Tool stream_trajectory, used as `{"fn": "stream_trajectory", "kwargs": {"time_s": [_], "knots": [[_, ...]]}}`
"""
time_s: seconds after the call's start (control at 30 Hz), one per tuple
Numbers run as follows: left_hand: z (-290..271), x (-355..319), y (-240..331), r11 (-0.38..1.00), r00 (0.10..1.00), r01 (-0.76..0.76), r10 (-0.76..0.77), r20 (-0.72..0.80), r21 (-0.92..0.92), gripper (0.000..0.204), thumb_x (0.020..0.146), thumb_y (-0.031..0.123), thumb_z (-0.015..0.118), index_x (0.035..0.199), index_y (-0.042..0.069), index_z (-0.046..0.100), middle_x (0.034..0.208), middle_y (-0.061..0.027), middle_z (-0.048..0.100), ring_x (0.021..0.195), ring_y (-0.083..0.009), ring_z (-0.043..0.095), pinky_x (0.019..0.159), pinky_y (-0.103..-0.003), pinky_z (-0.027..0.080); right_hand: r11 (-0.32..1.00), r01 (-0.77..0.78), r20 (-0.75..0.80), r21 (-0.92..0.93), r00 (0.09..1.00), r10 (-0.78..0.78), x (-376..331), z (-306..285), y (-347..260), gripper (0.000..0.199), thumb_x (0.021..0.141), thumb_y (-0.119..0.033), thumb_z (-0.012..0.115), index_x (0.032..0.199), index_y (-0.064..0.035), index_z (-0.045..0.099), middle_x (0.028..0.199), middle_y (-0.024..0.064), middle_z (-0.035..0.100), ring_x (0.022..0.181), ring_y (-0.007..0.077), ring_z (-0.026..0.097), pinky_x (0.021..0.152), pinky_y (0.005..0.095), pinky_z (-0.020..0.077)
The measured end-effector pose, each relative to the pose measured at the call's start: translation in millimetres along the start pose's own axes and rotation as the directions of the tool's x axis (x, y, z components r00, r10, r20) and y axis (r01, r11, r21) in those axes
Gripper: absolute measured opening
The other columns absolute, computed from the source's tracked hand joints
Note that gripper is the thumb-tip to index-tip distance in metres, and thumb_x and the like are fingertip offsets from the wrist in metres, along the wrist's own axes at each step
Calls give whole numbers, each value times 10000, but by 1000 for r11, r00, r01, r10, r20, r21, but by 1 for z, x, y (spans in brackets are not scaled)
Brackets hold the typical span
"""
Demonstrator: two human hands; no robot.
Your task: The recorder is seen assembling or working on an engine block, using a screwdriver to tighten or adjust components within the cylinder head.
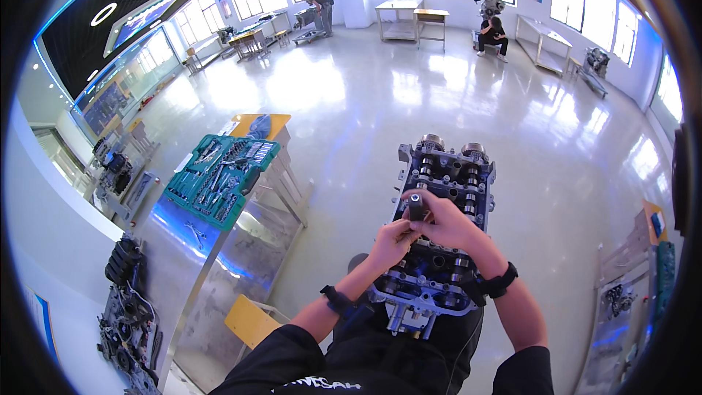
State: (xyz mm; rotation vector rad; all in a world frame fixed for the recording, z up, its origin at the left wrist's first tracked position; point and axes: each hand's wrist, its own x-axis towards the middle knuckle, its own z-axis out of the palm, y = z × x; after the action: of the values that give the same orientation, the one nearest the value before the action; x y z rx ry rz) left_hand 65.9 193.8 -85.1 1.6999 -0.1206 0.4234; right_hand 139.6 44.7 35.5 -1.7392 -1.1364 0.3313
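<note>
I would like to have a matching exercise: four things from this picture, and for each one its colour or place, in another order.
1. Tool case
2. Dark tool
3. Engine part
4. Stool seat

A. yellow
B. below the left hand and right hand
C. green
D. held above the engine part

Pairs: 1-C, 2-D, 3-B, 4-A

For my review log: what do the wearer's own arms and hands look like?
The left hand and right hand are ungloved, with a black left wristband and black right wristband. The short left sleeve and right sleeve are black too.
</note>
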Motion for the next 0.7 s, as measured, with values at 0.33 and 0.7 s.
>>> {"fn": "stream_trajectory", "kwargs": {"time_s": [0.33,0.7], "knots": [[-11,-1,5,975,974,178,-193,116,130,285,984,76,605,1259,8,631,987,-58,701,925,-87,604,821,-300,515,990,-68,-54,127,996,76,-11,9,25,305,798,25,694,1100,15,652,982,148,728,851,219,723,761,333,570],[-7,2,12,987,999,-34,38,-17,157,265,872,-48,638,1130,2,672,997,-94,691,884,-160,678,791,-302,542,999,-43,-152,-5,987,42,-5,23,36,352,739,-134,843,1023,-4,681,916,72,637,743,157,588,672,307,504]]}}
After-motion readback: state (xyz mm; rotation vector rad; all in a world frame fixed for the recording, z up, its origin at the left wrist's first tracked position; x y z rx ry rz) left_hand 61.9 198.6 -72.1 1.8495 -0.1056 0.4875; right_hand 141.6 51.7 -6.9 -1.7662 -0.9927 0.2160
